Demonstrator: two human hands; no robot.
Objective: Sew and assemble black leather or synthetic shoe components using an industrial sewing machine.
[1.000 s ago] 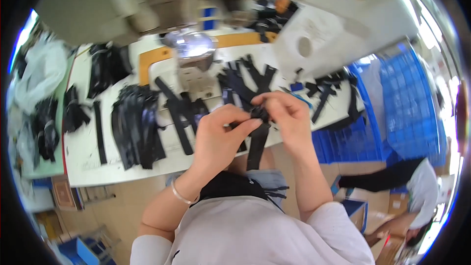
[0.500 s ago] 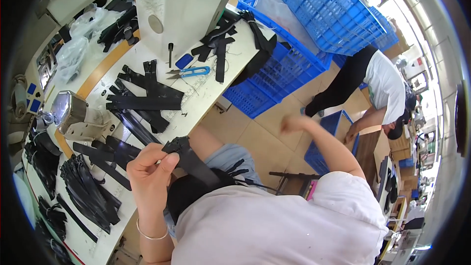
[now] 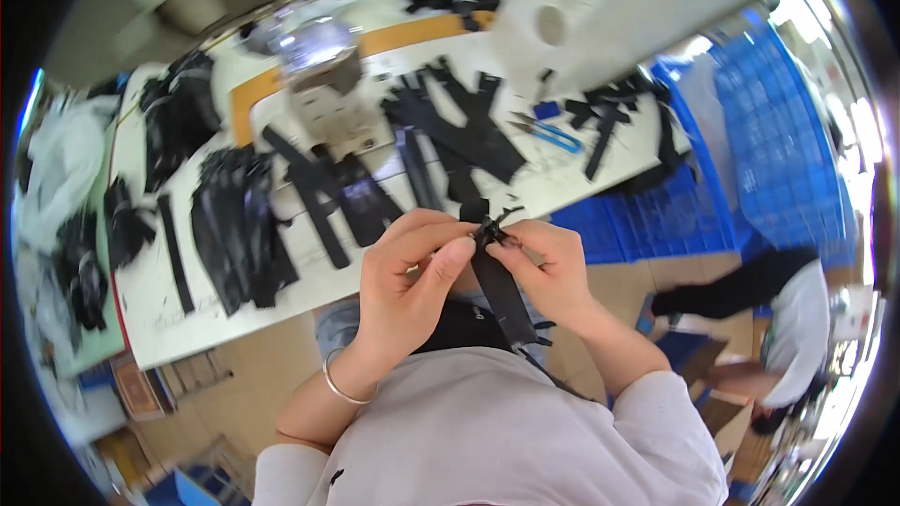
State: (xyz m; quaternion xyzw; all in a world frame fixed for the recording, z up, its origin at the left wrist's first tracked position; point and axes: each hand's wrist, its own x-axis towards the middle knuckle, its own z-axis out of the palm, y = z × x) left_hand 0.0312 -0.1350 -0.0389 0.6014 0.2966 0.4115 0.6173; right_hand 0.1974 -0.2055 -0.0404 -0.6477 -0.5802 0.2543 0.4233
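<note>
In front of my chest, just off the table's near edge, a black zipper [image 3: 503, 295] hangs from between my two hands. My left hand [image 3: 405, 272] pinches its upper end between thumb and fingers. On the other side, my right hand [image 3: 547, 267] is closed at the same end, its thumb and fingertips pressed on the bunched black material there. The fingers partly cover that end, so its details do not show. Behind the hands, several black zippers [image 3: 459, 126] lie crossed on the white table [image 3: 309, 309], beside blue-handled thread snips [image 3: 560, 137].
A white sewing machine [image 3: 600, 19] rises at the back. Bundled black zippers [image 3: 239, 234] cover the table's left part. Blue plastic crates [image 3: 783, 122] stand right of the table. A person in a white top [image 3: 797, 342] bends over at the far right.
My right hand has come in from the right, where it was empty, and now grips the zipper's upper end beside my left hand. The view has turned, showing more of the table's left.
</note>
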